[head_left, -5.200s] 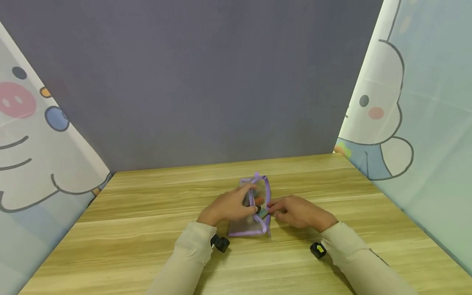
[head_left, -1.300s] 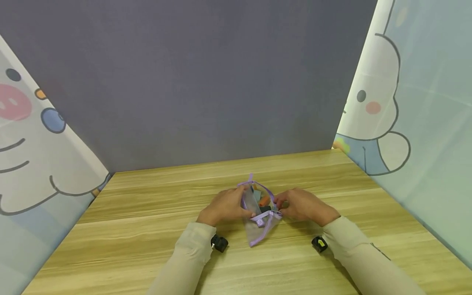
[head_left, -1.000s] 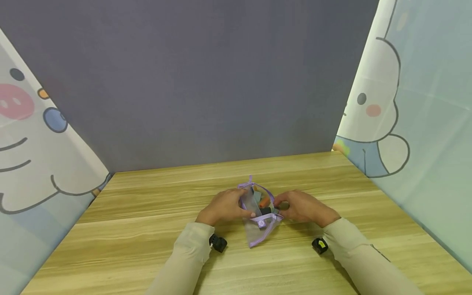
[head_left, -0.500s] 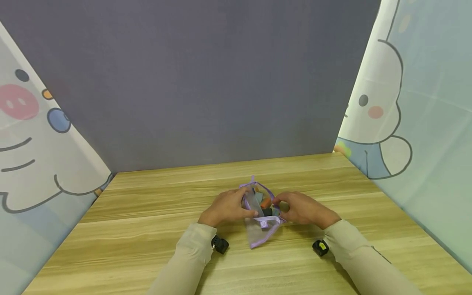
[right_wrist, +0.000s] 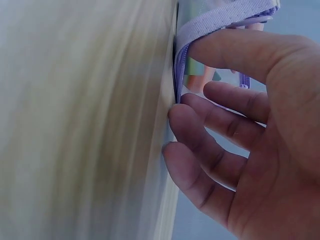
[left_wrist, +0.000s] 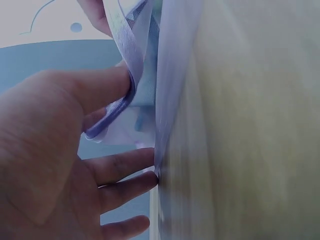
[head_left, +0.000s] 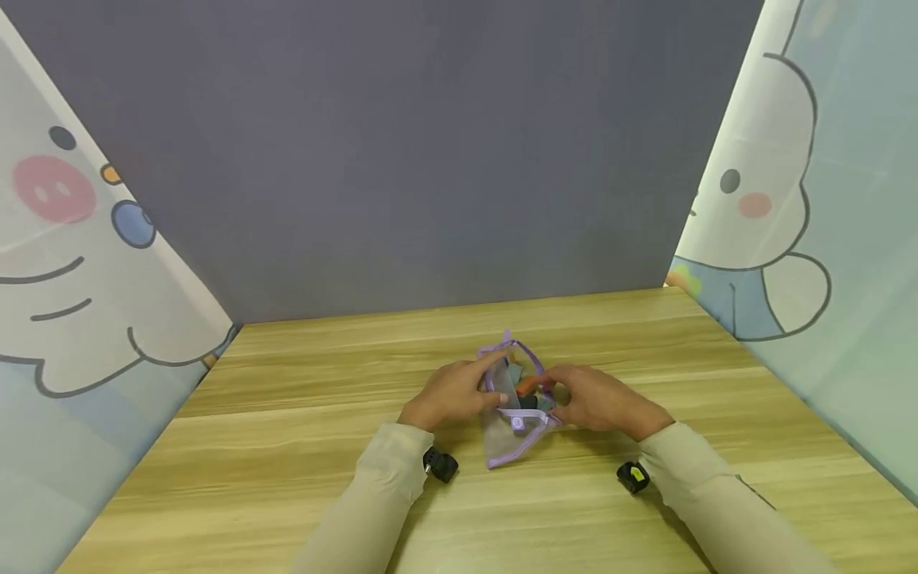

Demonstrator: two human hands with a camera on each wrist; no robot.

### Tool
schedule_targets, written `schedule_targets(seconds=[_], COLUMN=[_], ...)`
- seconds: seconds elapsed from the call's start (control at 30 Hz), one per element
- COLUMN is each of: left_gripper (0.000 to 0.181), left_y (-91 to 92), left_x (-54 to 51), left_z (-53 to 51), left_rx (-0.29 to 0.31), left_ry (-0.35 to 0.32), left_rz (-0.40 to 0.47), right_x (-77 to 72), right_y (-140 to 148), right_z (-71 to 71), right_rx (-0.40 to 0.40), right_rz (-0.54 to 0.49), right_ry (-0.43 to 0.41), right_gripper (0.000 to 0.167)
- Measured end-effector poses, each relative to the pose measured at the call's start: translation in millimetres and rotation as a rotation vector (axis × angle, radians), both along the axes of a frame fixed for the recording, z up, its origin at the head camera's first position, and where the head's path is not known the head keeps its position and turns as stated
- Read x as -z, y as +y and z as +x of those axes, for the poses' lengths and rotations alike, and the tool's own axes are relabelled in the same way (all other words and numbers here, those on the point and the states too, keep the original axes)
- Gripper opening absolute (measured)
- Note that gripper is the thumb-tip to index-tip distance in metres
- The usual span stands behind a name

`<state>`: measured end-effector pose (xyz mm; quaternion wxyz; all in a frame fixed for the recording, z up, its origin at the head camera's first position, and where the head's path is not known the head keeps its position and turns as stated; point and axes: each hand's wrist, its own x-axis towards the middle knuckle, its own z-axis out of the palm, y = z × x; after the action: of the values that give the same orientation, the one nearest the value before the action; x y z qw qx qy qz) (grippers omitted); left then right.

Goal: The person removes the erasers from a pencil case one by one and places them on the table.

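A see-through zip pouch with purple edging (head_left: 500, 437) lies on the wooden table, its mouth spread. Inside show an orange piece (head_left: 527, 386), a black piece (head_left: 528, 402) and a grey-blue piece (head_left: 515, 371); their kinds are too small to tell. My left hand (head_left: 453, 392) holds the left side of the mouth; in the left wrist view the thumb presses the purple binding (left_wrist: 131, 55), index finger behind it. My right hand (head_left: 598, 399) holds the right corner, thumb against the binding (right_wrist: 220, 20) in the right wrist view, the other fingers bent near the tabletop.
The wooden tabletop (head_left: 301, 430) reaches back to a dark grey panel (head_left: 459, 159). Cartoon-printed sheets stand at the left (head_left: 107, 271) and right (head_left: 774, 223). A small black device sits at each wrist, the left one (head_left: 441, 464) and the right one (head_left: 633, 477).
Since the earliest frame the pouch has turned and its mouth has been spread wider, so the contents show more. Over the last second my hands have shifted little; the right index finger has moved slightly.
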<state>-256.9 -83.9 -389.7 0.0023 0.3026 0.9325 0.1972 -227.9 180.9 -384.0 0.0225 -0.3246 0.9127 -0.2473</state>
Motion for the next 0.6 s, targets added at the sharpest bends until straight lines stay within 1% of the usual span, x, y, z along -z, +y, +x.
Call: schedule_targets(seconds=[0.07, 0.2, 0.33, 0.4, 0.6], left_gripper=[0.075, 0.074, 0.072, 0.071, 0.063], left_y=[3.0, 4.8, 5.7, 6.2, 9.0], left_x=[-0.2, -0.8, -0.4, -0.4, -2.1], left_z=[-1.0, 0.0, 0.3, 0.6, 1.5], left_rx=[-0.01, -0.05, -0.071, -0.078, -0.1], left_ry=[-0.005, -0.002, 0.01, 0.019, 0.094], left_rz=[0.005, 0.001, -0.015, -0.03, -0.103], right_x=[0.2, 0.6, 0.7, 0.3, -1.9], right_y=[1.3, 0.3, -0.9, -1.4, -1.5], right_z=[-0.4, -0.1, 1.3, 2.3, 4.2], right_rx=[-0.01, 0.01, 0.04, 0.05, 0.074], right_rz=[-0.012, -0.026, -0.022, -0.015, 0.005], right_ry=[0.002, 0.002, 0.015, 0.016, 0.002], right_gripper=[0.055, 0.055, 0.048, 0.043, 0.033])
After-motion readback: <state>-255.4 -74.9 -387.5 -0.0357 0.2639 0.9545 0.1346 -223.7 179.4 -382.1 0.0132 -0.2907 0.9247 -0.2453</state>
